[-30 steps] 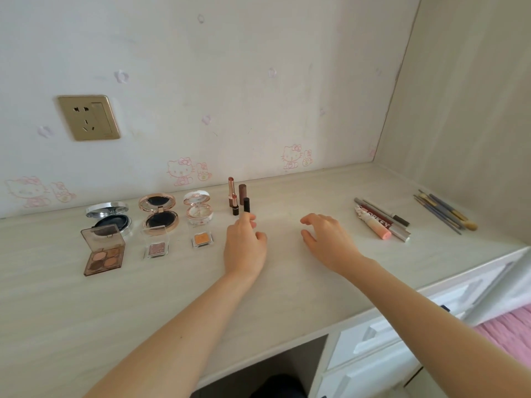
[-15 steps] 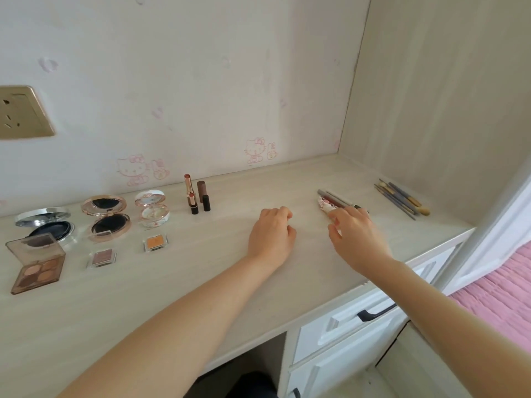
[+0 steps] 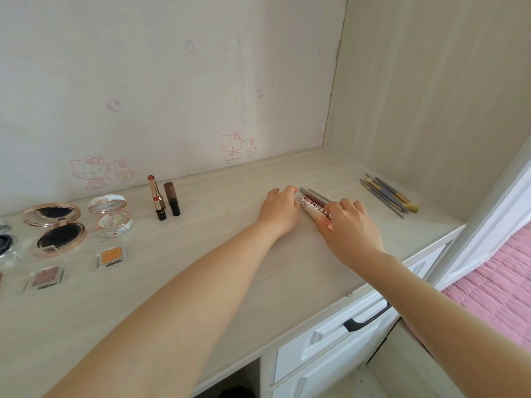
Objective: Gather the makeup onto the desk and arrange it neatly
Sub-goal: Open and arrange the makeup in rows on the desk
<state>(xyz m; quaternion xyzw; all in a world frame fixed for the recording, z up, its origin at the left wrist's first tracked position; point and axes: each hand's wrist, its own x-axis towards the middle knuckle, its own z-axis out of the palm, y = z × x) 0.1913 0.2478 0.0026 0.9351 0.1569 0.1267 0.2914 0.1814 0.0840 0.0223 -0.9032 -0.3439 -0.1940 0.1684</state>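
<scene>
- A bundle of slim tubes and pencils (image 3: pixel 315 206) lies on the tabletop (image 3: pixel 218 282), right of the frame's centre. It points up-left to down-right, and the white-and-red tube in it shows the letters "ORKEY".
- The right hand (image 3: pixel 349 228) grips the lower-right part of the bundle, with fingers curled over the top and the thumb on the near side against a pink tube end.
- The left hand (image 3: pixel 280 209) rests on the tabletop at the bundle's upper-left end, fingers bent and touching it. I cannot tell whether it grips anything.
- A fan of makeup brushes (image 3: pixel 385 196) lies further right, near the side wall and apart from the hands.
- Two lipsticks (image 3: pixel 157 201) stand upright and uncapped left of centre, near the back wall. A dark brown tube (image 3: pixel 172 198) stands just beside them.
- At the left, a rose-gold compact (image 3: pixel 54 228) and a white floral compact (image 3: pixel 110 215) sit open side by side.
- An orange eyeshadow pan (image 3: pixel 111 255) and a brown eyeshadow pan (image 3: pixel 46 278) lie in front of these compacts.
- A dark compact (image 3: pixel 5 244) is cut off by the left edge.
- Pink cat stickers (image 3: pixel 234 145) mark the back wall.
- A white drawer with a black handle (image 3: pixel 365 320) sits under the tabletop at the lower right, with a pink bed cover (image 3: pixel 494 282) beyond it.
</scene>
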